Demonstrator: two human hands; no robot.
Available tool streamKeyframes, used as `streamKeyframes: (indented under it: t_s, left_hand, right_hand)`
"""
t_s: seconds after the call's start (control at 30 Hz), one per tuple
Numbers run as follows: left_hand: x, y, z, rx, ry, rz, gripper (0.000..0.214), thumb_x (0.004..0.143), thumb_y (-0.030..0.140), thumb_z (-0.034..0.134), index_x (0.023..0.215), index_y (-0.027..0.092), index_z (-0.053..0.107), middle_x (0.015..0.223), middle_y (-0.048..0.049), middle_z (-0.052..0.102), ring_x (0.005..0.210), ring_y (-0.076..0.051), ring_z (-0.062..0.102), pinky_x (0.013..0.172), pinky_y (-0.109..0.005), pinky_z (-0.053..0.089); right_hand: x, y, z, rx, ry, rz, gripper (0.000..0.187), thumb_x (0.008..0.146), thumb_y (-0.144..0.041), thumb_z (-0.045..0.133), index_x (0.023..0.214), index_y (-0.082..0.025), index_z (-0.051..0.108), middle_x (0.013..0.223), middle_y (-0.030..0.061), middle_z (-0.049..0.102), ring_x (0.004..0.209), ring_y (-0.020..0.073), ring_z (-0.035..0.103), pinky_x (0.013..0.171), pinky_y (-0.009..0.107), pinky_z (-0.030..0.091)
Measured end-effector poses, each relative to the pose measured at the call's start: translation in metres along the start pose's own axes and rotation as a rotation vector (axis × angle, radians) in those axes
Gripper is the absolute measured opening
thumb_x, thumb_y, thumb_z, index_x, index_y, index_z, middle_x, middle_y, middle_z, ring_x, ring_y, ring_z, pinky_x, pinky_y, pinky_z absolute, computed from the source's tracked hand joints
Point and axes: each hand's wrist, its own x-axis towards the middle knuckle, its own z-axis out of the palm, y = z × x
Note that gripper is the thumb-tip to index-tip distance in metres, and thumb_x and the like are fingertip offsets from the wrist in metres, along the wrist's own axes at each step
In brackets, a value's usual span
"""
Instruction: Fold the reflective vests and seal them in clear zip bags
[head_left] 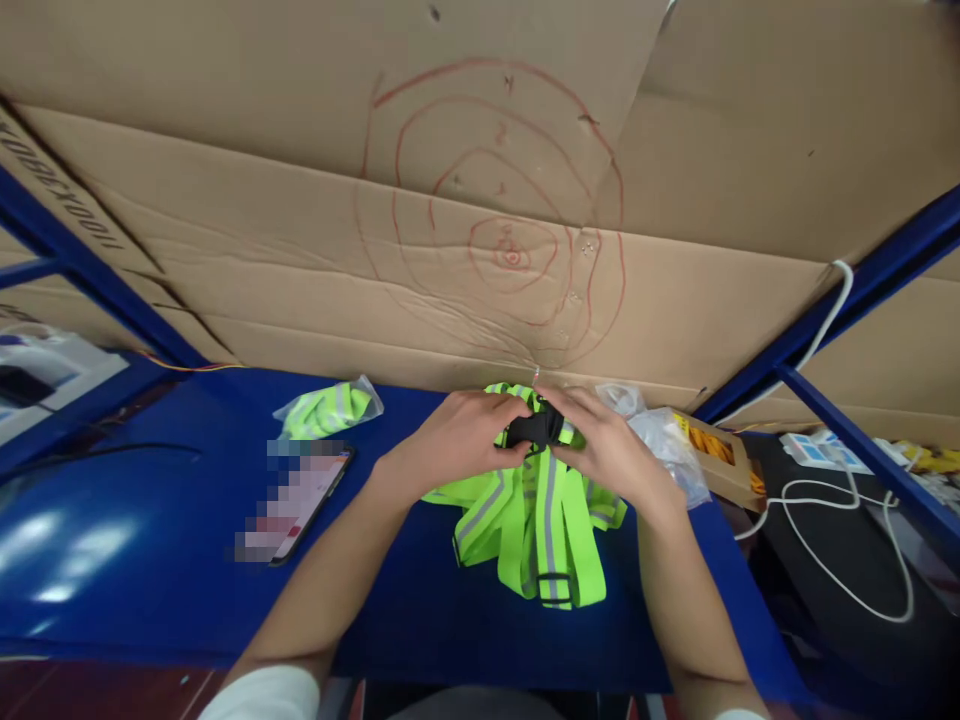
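Note:
A bundle of neon-yellow reflective straps (525,520) with grey stripes lies folded on the blue table in front of me. At its upper end is a black plastic buckle (531,430). My left hand (476,430) grips the buckle's left side between thumb and fingers. From the right, my right hand (600,440) pinches the buckle's other side and the strap beside it. Loops of strap hang toward me below both hands, one with a black slider (554,588). Parts of the buckle are hidden behind my fingers.
A bagged strap bundle (330,410) and a phone (304,505) lie left on the blue table (187,520). Clear plastic bags (667,450) and an open cardboard box (716,460) sit right. A white cable (847,580) coils farther right. Cardboard (262,250) with red rings stands behind.

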Motion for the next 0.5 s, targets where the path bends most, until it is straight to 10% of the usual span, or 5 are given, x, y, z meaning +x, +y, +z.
streamKeyframes:
  t_s: [0.2,0.43,0.5]
  left_hand:
    - [-0.005,-0.025,-0.008,-0.031,0.11,-0.014,0.02,0.093,0.031,0.072,0.111,0.022,0.071,0.102,-0.0017,0.08,0.091,-0.02,0.077,0.082,-0.028,0.055]
    - [-0.015,-0.067,-0.052,-0.493,1.122,0.04,0.027,0.096,0.038,0.075,0.116,0.021,0.068,0.107,0.0046,0.076,0.1,-0.014,0.072,0.095,-0.034,0.057]
    - [-0.023,-0.092,-0.069,-0.755,1.174,0.114,0.037,0.086,0.044,0.084,0.109,0.021,0.066,0.104,0.0097,0.072,0.101,-0.013,0.069,0.093,-0.033,0.056]
  right_hand:
    - [0.0,0.022,-0.014,0.072,0.121,-0.015,0.052,0.102,-0.03,0.061,0.154,-0.032,0.054,0.144,0.0101,0.062,0.135,0.0278,0.061,0.117,0.049,0.051]
    - [-0.013,0.057,-0.034,0.739,0.539,0.196,0.037,0.103,-0.051,0.059,0.132,-0.032,0.072,0.15,0.0043,0.062,0.146,0.0268,0.054,0.129,0.051,0.037]
    - [-0.023,0.069,-0.049,0.916,0.783,0.236,0.033,0.101,-0.05,0.064,0.123,-0.029,0.076,0.143,0.0044,0.067,0.144,0.0264,0.057,0.125,0.048,0.043]
